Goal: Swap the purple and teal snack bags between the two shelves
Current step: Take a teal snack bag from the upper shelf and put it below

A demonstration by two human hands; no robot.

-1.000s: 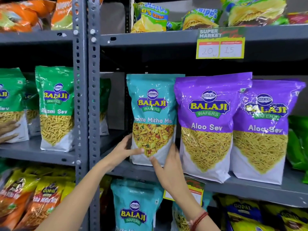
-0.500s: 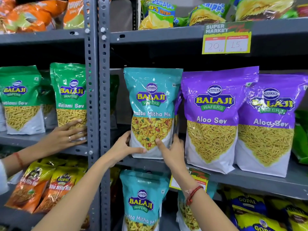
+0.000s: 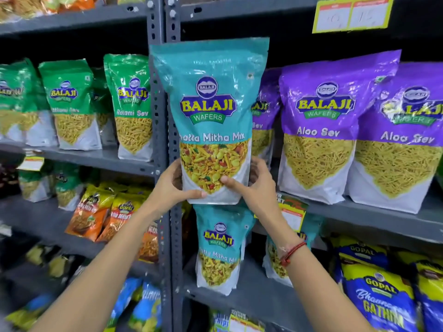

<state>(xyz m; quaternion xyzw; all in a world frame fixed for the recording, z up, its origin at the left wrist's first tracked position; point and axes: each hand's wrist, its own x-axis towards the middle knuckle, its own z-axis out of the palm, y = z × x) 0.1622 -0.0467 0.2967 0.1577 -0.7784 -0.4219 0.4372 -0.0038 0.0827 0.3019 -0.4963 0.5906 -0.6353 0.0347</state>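
Note:
A teal Khatta Mitha Mix bag [image 3: 211, 99] is held upright in front of the rack, off the shelf, at centre. My left hand [image 3: 175, 188] grips its lower left corner and my right hand [image 3: 254, 185] its lower right corner. Purple Aloo Sev bags [image 3: 321, 125] stand on the upper shelf [image 3: 359, 212] to the right; another purple bag [image 3: 263, 109] shows partly behind the held one. On the lower shelf [image 3: 254, 298] stands a second teal bag [image 3: 218, 248], with a further teal bag [image 3: 275, 264] half hidden behind my right wrist.
Grey perforated uprights [image 3: 165, 164] split the rack just behind the held bag. Green Ratlami Sev bags [image 3: 131, 101] fill the left bay. Orange Gopal packs [image 3: 96, 212] lie below them, blue Gopal bags [image 3: 378, 298] at lower right. A price tag [image 3: 292, 214] hangs on the shelf edge.
The teal bag has come off the upper shelf, up and toward me, with both hands on its base. The other person's hand at the green bags has left view.

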